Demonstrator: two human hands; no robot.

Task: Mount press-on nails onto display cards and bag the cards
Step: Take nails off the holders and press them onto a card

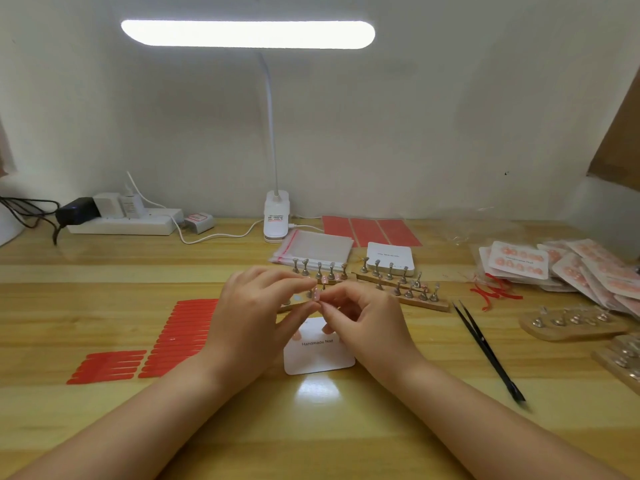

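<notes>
Press-on nail [316,293] is pinched between left hand [256,306] and right hand [363,320] fingers. Display card [320,358] is laid on the tabletop [207,427] beneath.

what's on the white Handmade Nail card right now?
On the card: a couple of pink nails near its top edge, beside the printed text. The left hand and right hand, pinching another nail above it, cover the upper corners, so any more nails there cannot be seen.

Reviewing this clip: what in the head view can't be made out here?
- Pink press-on nail, head view: fingertips of left hand and right hand cover most of it; which hand holds it is unclear.
- Display card: upper part hidden by both hands.
- Wooden nail stands: cut off by the right edge.
- Bagged cards: print too small.
</notes>
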